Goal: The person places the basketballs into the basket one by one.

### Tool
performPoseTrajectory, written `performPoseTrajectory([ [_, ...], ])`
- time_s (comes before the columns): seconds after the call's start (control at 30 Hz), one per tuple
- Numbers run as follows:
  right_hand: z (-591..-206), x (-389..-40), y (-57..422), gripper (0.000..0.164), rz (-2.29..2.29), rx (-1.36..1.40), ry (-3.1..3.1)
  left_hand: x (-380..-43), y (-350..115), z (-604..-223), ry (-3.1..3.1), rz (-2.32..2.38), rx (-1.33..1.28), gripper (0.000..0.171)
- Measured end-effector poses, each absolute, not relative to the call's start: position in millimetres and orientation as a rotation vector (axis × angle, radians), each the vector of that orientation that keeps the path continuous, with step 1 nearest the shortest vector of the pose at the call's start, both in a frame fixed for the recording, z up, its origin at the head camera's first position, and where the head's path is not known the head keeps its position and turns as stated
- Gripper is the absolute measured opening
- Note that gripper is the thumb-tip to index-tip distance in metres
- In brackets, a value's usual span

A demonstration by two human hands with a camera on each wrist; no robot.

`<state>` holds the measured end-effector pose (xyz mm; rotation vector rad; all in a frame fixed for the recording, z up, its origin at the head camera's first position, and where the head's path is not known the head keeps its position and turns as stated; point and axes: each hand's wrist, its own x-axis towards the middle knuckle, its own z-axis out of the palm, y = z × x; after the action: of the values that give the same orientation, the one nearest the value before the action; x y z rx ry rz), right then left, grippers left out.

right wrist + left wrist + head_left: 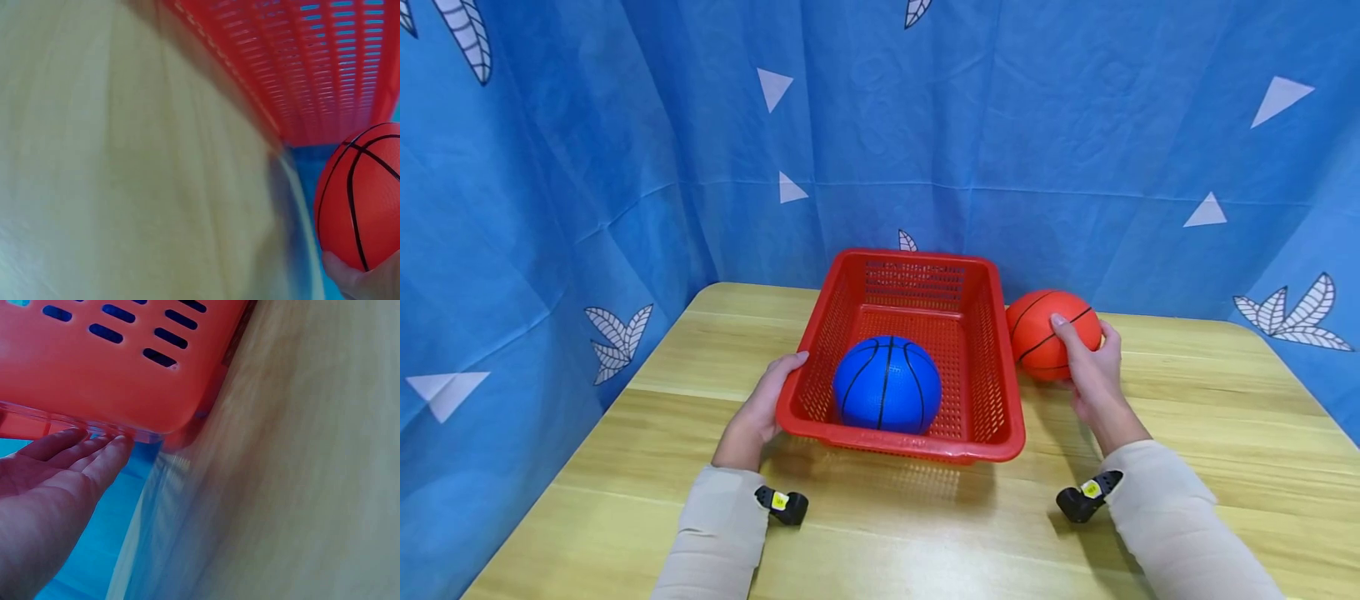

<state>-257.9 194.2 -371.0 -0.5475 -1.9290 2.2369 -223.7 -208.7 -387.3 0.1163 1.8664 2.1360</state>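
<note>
A red plastic basket (901,450) with slotted walls stands in the middle of the wooden table. Inside it, toward the near side, lies a blue mini basketball (887,385) with black lines. My left hand (767,400) grips the basket's left rim, thumb on top; in the left wrist view its fingers (103,456) reach under the rim's edge. My right hand (1093,371) holds an orange-red mini basketball (1045,333) just outside the basket's right wall, thumb on the ball's upper side. Part of that hand shows at the right wrist view's lower corner; its other fingers are mostly hidden behind the ball.
The pale wooden table (1210,433) extends around the basket on both sides and in front. A blue curtain (880,125) with white triangles and leaf prints hangs behind the table and along its left and right sides. Each forearm carries a small black camera (786,506) at the wrist.
</note>
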Motion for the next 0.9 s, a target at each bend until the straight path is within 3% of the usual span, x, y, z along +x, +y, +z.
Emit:
performPoseTrajectory([
  [0.33, -341, -259, 196, 0.077, 2.229, -0.424, -1.821, -224, -210, -388, 1.865, 2.142, 0.112, 0.052],
  [0.9, -308, -259, 168, 0.079, 1.865, -0.062, -2.134, -223, -208, -388, 1.867, 2.153, 0.107, 0.053],
])
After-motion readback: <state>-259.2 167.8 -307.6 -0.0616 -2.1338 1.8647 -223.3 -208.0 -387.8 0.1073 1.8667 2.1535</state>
